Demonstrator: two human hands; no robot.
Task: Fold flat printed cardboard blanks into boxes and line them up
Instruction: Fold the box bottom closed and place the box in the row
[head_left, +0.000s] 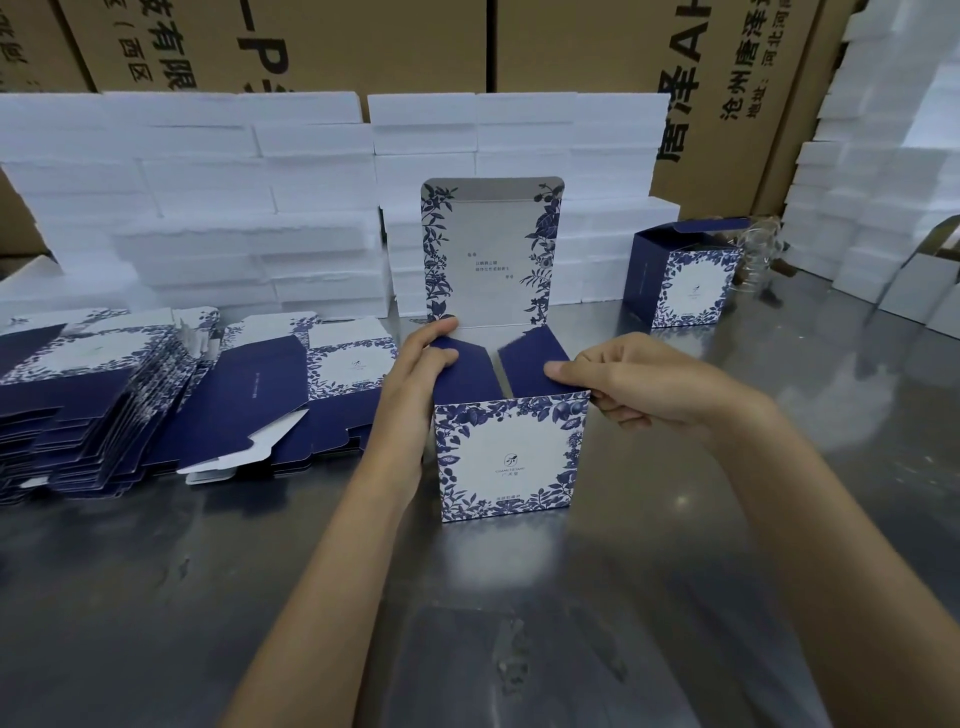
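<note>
A: Fingers, head view?
B: Left hand (415, 374) fingers grip the box (511, 457) at its left flap; right hand (639, 387) pinches the right flap.
A: Box position?
B: Upright on the counter (675, 571), lid raised. Blanks (130, 395) lie left; second box (685, 280) behind right.

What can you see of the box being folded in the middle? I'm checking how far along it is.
The box being folded stands upright on the steel table, printed cardboard with a white front panel framed in blue floral pattern and a small logo. Its top is open: the tall lid flap stands up at the back, silver-white inside with floral borders and small text. Two dark blue side flaps are angled inward. The left hand grips the left flap and the right hand pinches the right top corner.
</note>
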